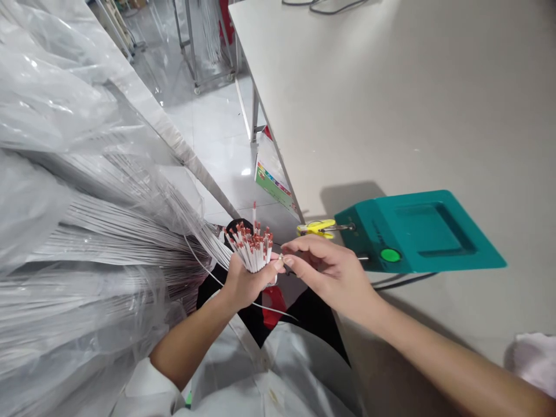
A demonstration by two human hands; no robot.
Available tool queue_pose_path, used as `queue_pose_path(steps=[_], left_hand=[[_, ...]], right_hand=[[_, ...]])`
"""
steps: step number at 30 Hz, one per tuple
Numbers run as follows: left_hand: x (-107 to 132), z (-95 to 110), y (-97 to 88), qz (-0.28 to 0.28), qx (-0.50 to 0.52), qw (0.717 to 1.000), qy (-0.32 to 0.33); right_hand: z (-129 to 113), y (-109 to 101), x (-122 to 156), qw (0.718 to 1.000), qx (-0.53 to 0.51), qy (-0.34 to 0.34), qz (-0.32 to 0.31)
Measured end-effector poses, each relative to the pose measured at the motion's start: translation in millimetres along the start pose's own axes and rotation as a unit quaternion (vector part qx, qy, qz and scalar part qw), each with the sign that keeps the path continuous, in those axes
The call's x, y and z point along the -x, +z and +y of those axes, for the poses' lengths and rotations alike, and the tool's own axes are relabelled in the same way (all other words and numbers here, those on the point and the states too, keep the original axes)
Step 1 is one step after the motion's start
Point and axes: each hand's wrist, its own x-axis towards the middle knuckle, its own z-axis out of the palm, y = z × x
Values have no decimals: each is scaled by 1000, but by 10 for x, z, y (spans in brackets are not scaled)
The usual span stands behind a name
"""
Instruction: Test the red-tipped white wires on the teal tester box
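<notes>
A thick bundle of white wires (256,255) with reddish-brown tips stands up out of my left hand (247,284), whose fingers are wrapped round it. One tip sticks up above the others. My right hand (324,269) meets the left thumb, its thumb and forefinger pinched together at a small wire end; what exactly lies between them is too small to make out. Just beyond the right fingers is a yellow clip (319,228), attached to a teal device (434,231) with a green round button (390,255). A single loose wire curves below my hands.
Long bunches of grey-white wires (125,231) under clear plastic sheeting (52,104) fill the left side, beside a slanting rail (208,185). A pale table (412,116) spans the right. A printed box (273,179) and wheeled rack (191,52) stand on the floor.
</notes>
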Motion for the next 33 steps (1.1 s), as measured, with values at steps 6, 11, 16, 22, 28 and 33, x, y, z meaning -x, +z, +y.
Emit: queue_pose_path(steps=[6, 11, 16, 22, 28, 33], left_hand=[[2, -65, -28, 4, 48, 999, -7], [-16, -143, -57, 28, 76, 997, -8], [-10, -99, -47, -8, 64, 998, 3], [16, 87, -57, -38, -12, 999, -4], [10, 76, 3, -72, -22, 997, 4], [5, 65, 76, -7, -12, 999, -52]], right_hand=[[-10, 55, -25, 998, -27, 42, -33], [-2, -14, 69, 999, 49, 5, -4], [-4, -17, 45, 998, 38, -12, 46], [23, 27, -21, 980, 123, -157, 12], [90, -59, 4, 864, 385, -323, -5], [48, -96, 83, 877, 416, -237, -46]])
